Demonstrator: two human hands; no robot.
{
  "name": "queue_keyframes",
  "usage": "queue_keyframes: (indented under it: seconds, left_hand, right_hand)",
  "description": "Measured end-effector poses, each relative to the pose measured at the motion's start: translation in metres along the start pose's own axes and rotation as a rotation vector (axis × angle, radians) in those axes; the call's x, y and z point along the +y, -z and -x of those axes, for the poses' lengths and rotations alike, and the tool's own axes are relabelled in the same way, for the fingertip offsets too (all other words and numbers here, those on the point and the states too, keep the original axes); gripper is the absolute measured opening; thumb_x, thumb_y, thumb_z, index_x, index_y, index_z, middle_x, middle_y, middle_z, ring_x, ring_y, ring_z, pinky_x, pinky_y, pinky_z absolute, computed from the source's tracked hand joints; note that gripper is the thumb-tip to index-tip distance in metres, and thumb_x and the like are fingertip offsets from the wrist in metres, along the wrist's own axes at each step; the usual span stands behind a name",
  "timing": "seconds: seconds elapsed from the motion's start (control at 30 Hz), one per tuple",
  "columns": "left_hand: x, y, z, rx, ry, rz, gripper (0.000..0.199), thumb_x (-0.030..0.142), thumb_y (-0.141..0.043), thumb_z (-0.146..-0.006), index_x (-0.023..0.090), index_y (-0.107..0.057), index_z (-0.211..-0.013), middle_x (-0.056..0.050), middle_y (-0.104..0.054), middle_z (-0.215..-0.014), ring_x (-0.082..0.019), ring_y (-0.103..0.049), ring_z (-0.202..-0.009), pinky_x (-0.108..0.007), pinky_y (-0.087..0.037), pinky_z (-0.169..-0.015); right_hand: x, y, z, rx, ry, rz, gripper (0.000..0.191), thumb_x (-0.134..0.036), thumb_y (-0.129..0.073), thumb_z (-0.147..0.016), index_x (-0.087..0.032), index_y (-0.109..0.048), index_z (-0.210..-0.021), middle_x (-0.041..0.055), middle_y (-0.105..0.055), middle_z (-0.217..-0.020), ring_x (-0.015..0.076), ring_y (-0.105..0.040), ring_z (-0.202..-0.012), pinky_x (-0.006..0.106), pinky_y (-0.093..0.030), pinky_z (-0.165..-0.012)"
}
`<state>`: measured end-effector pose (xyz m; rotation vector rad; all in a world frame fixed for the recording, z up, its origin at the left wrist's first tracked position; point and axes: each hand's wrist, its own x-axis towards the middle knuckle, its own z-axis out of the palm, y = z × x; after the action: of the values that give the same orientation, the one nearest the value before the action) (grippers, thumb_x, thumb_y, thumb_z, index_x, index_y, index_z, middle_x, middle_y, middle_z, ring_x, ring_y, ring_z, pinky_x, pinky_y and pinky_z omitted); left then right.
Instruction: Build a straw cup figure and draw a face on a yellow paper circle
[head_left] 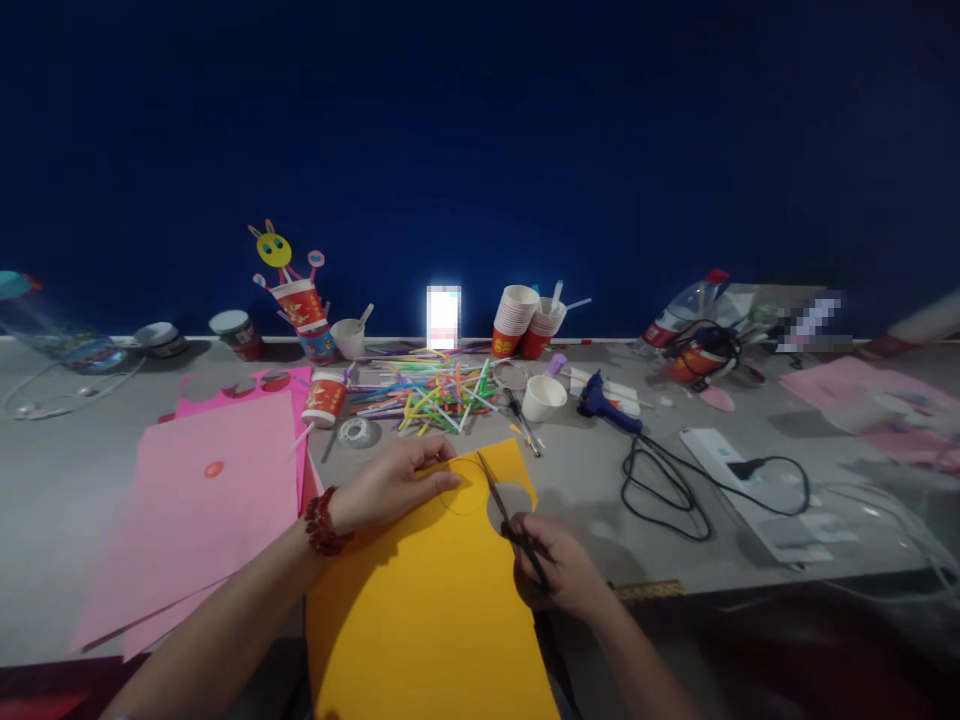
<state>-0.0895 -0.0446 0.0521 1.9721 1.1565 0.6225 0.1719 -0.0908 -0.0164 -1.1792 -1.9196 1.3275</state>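
Note:
A large yellow sheet [427, 610] slopes toward me over the table's front edge, with a circle outline near its top and a rounded cut-out at its right. My left hand [397, 485], a red beaded bracelet at its wrist, grips the sheet's upper left edge, thumb on top beside the outline. In my right hand [551, 565] are dark scissors [517, 535]; their blades lie at the sheet's top edge, between the outline and the cut-out. The fingers are wrapped round the handles.
Pink sheets [202, 500] lie at the left. Colourful straws [442, 395] are heaped behind the yellow sheet, near paper cups [514, 320]. A blue glue gun [607, 405] and a white power strip [750, 500] with looping cables are at the right.

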Motion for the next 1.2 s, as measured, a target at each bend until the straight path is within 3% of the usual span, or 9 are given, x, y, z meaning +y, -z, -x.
queue_keyframes:
  seconds: [0.37, 0.97, 1.2]
  left_hand:
    - [-0.004, 0.003, 0.001, -0.05, -0.009, 0.043, 0.02, 0.04, -0.058, -0.091, 0.02, -0.061, -0.091, 0.003, -0.062, -0.081, -0.014, -0.055, -0.074, -0.023, -0.039, -0.067]
    - [0.0, 0.01, 0.0, -0.127, -0.031, -0.034, 0.023, 0.043, -0.058, -0.092, 0.02, -0.063, -0.094, 0.002, -0.065, -0.084, -0.015, -0.059, -0.076, -0.024, -0.04, -0.068]
    - [0.003, 0.012, 0.0, -0.165, -0.031, -0.024, 0.022, 0.042, -0.058, -0.092, 0.02, -0.062, -0.092, 0.004, -0.063, -0.08, -0.014, -0.057, -0.073, -0.023, -0.039, -0.066]
  right_hand:
    - [0.003, 0.002, 0.002, -0.047, -0.031, 0.091, 0.042, -0.057, -0.048, -0.088, -0.023, -0.037, -0.064, -0.0044, -0.039, -0.06, 0.014, -0.037, -0.059, 0.027, -0.029, -0.056]
    - [-0.004, 0.012, 0.006, -0.056, -0.048, 0.112, 0.046, -0.053, -0.056, -0.087, -0.021, -0.038, -0.059, -0.0051, -0.037, -0.057, 0.0112, -0.037, -0.056, 0.023, -0.03, -0.052]
    - [-0.004, 0.012, 0.011, -0.14, -0.249, -0.072, 0.038, -0.049, -0.059, -0.085, -0.022, -0.042, -0.065, -0.0063, -0.046, -0.056, 0.0108, -0.054, -0.046, 0.02, -0.033, -0.044]
